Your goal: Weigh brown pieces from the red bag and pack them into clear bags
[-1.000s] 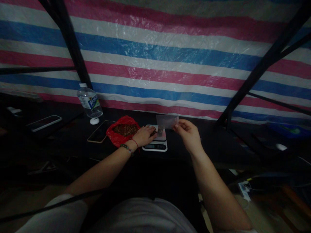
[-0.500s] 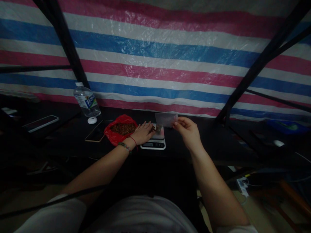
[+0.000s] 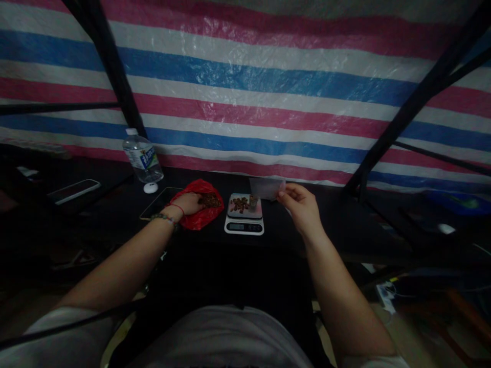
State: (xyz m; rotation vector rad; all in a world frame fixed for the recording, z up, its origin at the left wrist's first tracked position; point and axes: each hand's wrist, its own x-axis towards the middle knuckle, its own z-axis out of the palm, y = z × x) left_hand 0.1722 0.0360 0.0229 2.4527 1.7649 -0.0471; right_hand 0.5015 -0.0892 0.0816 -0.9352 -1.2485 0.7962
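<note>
A striped plastic sheet (image 3: 245, 102) is filling the dim background, dark metal poles (image 3: 115, 66) are slanting across it, and the black surface (image 3: 330, 225) is running along beneath. A clear bottle (image 3: 143, 162) is standing over on the left, and here the red bag (image 3: 197, 221) is lying open, the white scale (image 3: 244, 228) sitting just to its right. The left hand (image 3: 187, 203) is working inside that bag, fingers sinking into the brown contents, so whether its grip is closing on anything I can't tell. The right hand (image 3: 302, 204) is pinching a translucent pouch (image 3: 264, 187) by its edge, just beyond the scale's back corner. On the pan, a small cup (image 3: 253, 202) is standing at the right while loose brown pieces (image 3: 240, 205) are lying beside it. Picking out more pieces looks to be the step in hand; the next move is seemingly calling for a light pinch, with the pouch hand holding steady.
</note>
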